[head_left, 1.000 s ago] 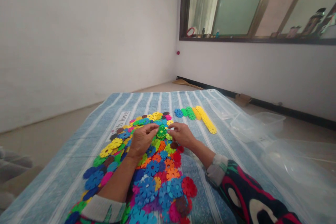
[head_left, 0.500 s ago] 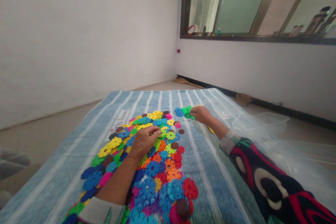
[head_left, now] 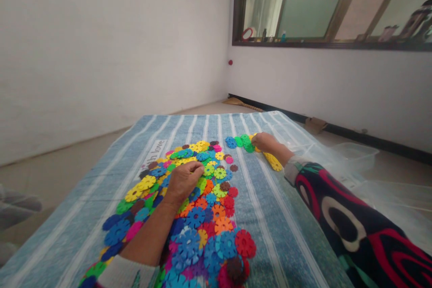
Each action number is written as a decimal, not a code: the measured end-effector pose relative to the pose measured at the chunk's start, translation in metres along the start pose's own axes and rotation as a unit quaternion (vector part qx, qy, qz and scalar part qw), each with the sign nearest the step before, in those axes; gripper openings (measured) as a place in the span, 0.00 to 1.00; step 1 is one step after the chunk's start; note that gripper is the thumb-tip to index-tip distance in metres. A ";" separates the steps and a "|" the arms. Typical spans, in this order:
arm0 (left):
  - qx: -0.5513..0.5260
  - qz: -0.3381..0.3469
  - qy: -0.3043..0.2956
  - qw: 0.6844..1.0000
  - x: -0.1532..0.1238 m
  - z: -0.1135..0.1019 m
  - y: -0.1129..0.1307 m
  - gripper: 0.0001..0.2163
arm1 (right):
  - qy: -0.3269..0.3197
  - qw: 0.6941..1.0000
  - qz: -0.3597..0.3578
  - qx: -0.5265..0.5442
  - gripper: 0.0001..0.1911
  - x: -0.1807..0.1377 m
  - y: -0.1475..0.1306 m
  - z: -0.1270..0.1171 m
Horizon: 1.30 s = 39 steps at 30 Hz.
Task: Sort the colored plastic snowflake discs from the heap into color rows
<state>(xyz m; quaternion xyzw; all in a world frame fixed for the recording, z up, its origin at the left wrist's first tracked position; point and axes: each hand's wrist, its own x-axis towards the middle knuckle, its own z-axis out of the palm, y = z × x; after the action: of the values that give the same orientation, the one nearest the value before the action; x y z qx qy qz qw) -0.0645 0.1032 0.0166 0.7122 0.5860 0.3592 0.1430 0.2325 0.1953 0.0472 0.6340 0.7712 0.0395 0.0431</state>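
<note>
A heap of coloured snowflake-shaped plastic discs (head_left: 199, 216) lies on a blue striped cloth (head_left: 270, 216). My left hand (head_left: 182, 180) rests on the heap with its fingers curled and pinched at the far side; what they hold is hidden. My right hand (head_left: 266, 142) reaches out to a row of joined discs (head_left: 249, 144), blue and green at its left end and yellow to the right. Its fingers are closed at a green disc in that row.
Clear plastic sheeting and a clear tub (head_left: 354, 153) lie to the right of the cloth. White walls meet in the corner behind. A window sill (head_left: 320, 45) carries small bottles. Grey cloth (head_left: 16, 209) shows at the left edge.
My right hand left the heap and went out to the row of joined discs at the far right, then shifted slightly rightwards along it. My left hand stayed on the heap.
</note>
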 end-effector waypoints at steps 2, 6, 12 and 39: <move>0.001 -0.003 0.000 1.000 0.000 0.000 0.000 0.13 | 0.000 1.000 0.002 -0.007 0.14 0.001 -0.001 0.000; 0.002 -0.010 -0.001 1.000 0.000 -0.001 0.001 0.13 | -0.001 1.000 0.009 -0.019 0.14 0.001 -0.004 0.002; 0.014 -0.025 0.002 1.000 0.002 -0.003 0.003 0.14 | -0.001 0.999 0.020 -0.025 0.15 -0.005 -0.006 0.003; 0.047 -0.011 -0.008 0.999 0.003 -0.007 0.003 0.13 | 0.022 0.998 -0.065 0.003 0.14 -0.074 -0.077 0.019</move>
<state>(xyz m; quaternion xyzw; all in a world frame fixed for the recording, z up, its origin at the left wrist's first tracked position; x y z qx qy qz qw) -0.0671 0.1040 0.0248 0.7147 0.6086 0.3237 0.1182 0.1739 0.1077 0.0207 0.5818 0.8114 0.0489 0.0267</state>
